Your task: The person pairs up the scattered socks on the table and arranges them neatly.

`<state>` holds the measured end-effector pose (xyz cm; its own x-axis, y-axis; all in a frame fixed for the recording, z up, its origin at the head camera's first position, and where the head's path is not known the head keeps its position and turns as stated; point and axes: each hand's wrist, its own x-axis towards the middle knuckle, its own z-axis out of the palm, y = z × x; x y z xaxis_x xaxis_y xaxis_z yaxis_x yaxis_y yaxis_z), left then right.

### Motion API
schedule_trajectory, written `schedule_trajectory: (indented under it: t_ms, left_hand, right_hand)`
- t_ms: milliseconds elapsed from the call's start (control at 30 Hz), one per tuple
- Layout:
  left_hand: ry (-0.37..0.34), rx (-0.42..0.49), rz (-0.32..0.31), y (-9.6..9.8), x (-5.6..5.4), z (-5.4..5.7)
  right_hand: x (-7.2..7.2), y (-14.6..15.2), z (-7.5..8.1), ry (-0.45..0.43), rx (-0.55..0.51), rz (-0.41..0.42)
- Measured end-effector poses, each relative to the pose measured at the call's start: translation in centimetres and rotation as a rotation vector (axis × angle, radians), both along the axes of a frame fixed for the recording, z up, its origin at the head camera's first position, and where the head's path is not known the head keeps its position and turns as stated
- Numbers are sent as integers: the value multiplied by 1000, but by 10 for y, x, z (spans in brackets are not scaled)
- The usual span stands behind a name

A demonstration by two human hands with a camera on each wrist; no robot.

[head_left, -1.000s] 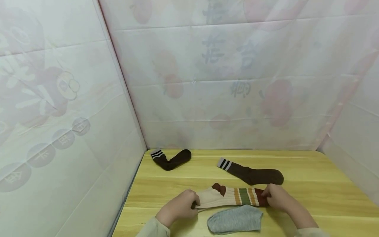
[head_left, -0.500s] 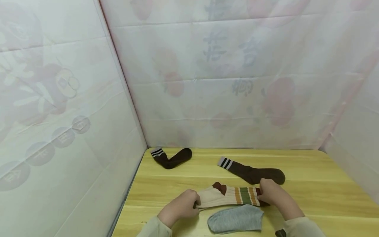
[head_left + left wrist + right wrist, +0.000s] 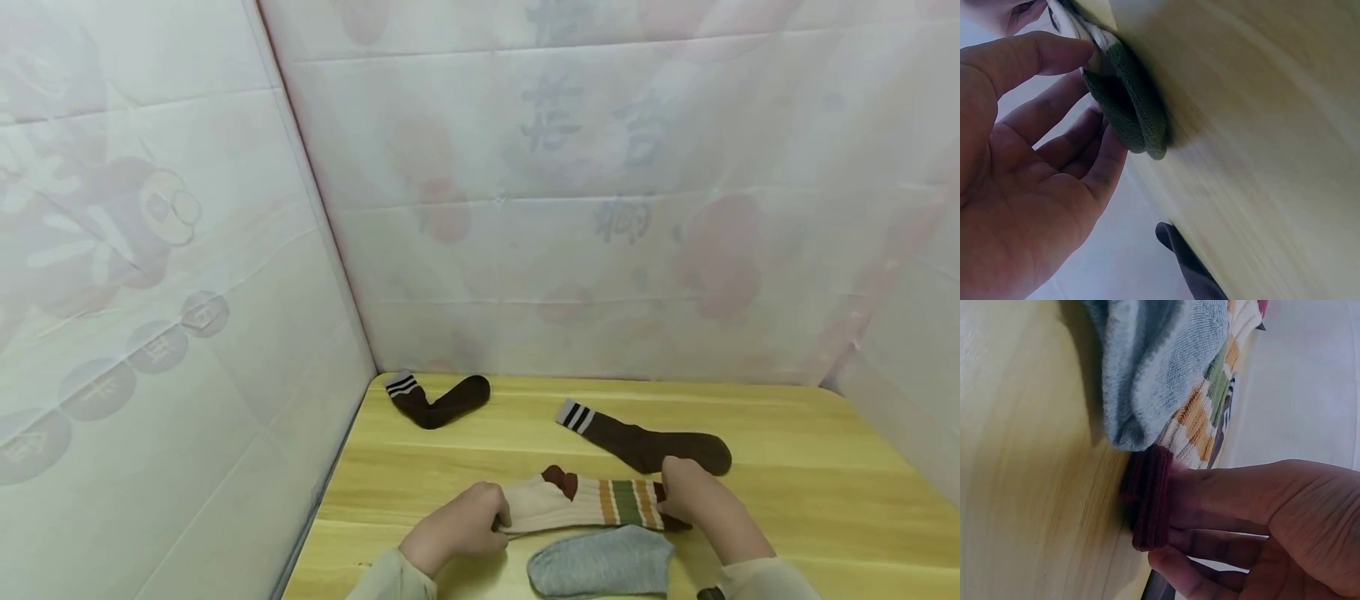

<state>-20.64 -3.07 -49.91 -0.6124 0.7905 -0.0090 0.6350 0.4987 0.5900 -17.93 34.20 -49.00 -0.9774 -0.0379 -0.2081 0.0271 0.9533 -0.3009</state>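
A cream crew sock (image 3: 551, 510) with orange and green stripes and a dark red heel lies stretched sideways near the front of the table. My left hand (image 3: 459, 523) pinches its toe end, which shows as a dark green toe (image 3: 1138, 109) in the left wrist view. At the other end, my right hand (image 3: 699, 504) pinches the dark red cuff (image 3: 1152, 497) between thumb and fingers. Just in front of the cream sock is a light grey ankle sock (image 3: 603, 563), overlapping it in the right wrist view.
One dark brown sock (image 3: 641, 443) with a striped grey cuff lies behind my right hand. Another brown sock (image 3: 437, 410) is bent into a V at the back left. Printed fabric walls (image 3: 480, 208) surround the wooden table (image 3: 840, 467) at the back and sides.
My right hand has shifted a little inward along the cuff and covers more of it. The left hand keeps its pinch on the toe. The head view has tilted slightly.
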Motion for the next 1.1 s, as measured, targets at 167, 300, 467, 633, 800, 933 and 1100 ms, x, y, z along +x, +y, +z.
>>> schedule_trajectory:
  t_ms: [167, 300, 467, 633, 800, 933, 1100]
  left_hand:
    - [-64, 3, 1, 2, -4, 4]
    - [-123, -16, 6, 3, -6, 11]
    - [-199, -72, 52, 9, -8, 18]
    - [-222, -51, 83, 16, -9, 16]
    - [-155, 28, 64, 26, -19, 16]
    - [-54, 61, 64, 27, -34, 23]
    - [40, 80, 106, 27, -46, 27]
  right_hand:
    - [0, 7, -3, 2, -27, 2]
    - [3, 7, -2, 17, -82, -33]
    - [9, 16, -3, 9, -165, -51]
    - [14, 24, -8, 33, -198, 29]
    - [15, 36, 3, 150, -186, -19]
    - [15, 59, 13, 246, -138, -86]
    - [21, 87, 23, 315, -110, -147]
